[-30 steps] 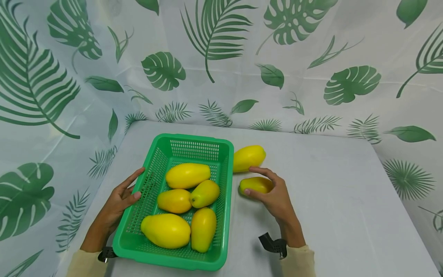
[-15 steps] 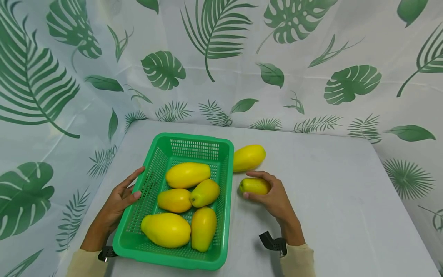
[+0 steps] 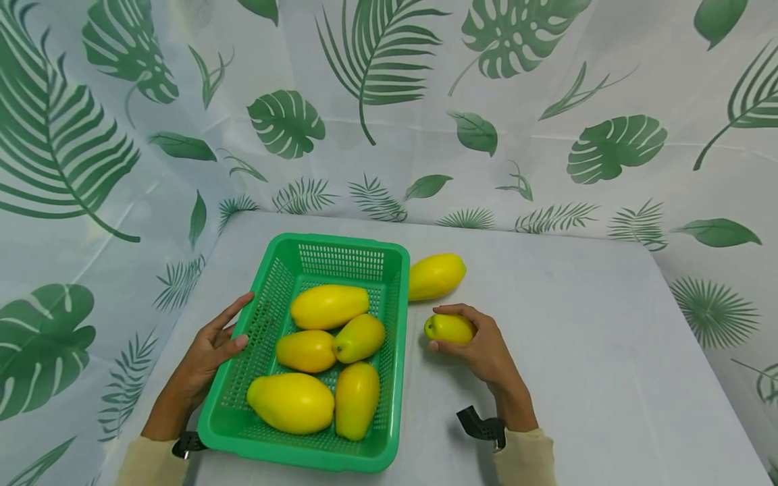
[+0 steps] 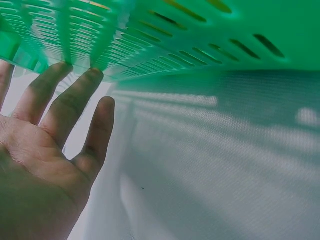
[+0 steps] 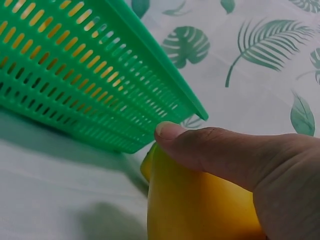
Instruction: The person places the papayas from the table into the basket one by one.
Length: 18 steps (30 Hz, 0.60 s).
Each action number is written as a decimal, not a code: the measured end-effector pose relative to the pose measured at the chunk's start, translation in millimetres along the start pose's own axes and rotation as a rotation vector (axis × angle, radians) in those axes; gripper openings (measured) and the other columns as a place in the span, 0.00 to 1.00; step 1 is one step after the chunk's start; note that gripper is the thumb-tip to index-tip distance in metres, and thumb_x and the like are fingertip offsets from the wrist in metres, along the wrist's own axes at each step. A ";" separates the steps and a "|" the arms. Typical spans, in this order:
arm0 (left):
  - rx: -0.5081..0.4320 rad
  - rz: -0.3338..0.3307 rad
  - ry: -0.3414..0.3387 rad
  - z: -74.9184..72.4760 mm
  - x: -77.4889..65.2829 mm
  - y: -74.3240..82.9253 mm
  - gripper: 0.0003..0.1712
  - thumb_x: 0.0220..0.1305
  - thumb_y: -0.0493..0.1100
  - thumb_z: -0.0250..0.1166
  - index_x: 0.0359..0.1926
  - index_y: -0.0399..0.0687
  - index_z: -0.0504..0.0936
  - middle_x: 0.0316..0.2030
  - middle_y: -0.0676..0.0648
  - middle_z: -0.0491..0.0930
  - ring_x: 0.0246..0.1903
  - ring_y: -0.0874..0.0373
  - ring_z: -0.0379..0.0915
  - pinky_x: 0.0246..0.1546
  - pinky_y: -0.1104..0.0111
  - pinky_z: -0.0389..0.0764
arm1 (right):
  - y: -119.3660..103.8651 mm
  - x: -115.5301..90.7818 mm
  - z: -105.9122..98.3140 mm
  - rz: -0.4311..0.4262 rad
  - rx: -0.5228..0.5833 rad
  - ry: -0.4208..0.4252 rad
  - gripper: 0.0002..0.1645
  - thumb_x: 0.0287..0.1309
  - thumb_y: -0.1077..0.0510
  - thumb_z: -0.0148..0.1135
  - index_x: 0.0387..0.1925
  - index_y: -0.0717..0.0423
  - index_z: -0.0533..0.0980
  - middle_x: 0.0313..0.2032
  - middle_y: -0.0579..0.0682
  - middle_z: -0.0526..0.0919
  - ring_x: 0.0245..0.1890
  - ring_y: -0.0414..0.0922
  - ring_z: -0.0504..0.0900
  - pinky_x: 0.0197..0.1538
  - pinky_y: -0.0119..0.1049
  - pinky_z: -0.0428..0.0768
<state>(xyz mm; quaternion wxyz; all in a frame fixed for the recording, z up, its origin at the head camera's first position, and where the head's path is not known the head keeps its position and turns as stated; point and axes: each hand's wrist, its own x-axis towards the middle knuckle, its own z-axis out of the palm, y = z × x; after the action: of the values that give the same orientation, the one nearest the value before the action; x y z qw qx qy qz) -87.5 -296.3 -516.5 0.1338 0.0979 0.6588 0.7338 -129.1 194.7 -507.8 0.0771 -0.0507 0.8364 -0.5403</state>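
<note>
From where I'm sitting on the feed: nearest the camera are the 2 wrists in pale sleeves, each with a dark strap. My right hand has its fingers and thumb curled around a small yellow mango, which sits on the white table just right of the green basket. The right wrist view shows the thumb laid over the top of that fruit, with the basket's slotted wall just behind it, near but not touching as far as I can see.

My left hand is flat against the basket's left wall, fingers straight, not wrapped around anything. The left wrist view has those fingertips touching the slotted green plastic from outside.

Inside the basket there are 5 mangoes: 2 at the near end, a fat one and an upright-ish one side by side and touching, then 2 in the middle, then 1 lying crosswise toward the far end.

Farther back, a 2nd loose mango lies on the table right against the basket's far right corner, just beyond the one I'm holding. Behind everything hangs the leaf-print curtain.
</note>
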 end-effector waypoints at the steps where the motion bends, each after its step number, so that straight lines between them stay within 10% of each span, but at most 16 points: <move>1: -0.001 -0.001 0.000 -0.1 0.0 -0.2 0.41 0.82 0.32 0.49 0.87 0.58 0.47 0.72 0.53 0.76 0.62 0.58 0.83 0.52 0.60 0.90 | -0.1 0.0 0.5 0.000 -0.001 0.002 0.35 0.50 0.56 0.86 0.61 0.48 0.83 0.62 0.52 0.83 0.55 0.52 0.77 0.58 0.46 0.75; 18: -0.007 0.010 -0.002 1.2 0.1 0.1 0.41 0.82 0.32 0.49 0.88 0.57 0.47 0.71 0.54 0.77 0.61 0.58 0.84 0.51 0.60 0.91 | -10.8 -2.9 1.9 -0.015 -0.014 0.040 0.33 0.51 0.55 0.85 0.60 0.41 0.84 0.61 0.50 0.84 0.53 0.51 0.77 0.56 0.45 0.76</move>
<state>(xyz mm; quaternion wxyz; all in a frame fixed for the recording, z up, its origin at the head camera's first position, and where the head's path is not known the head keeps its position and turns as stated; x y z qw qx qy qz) -87.2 -295.1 -516.2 0.1312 0.1015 0.6555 0.7367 -125.9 189.0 -498.5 0.0561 -0.0469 0.8411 -0.5359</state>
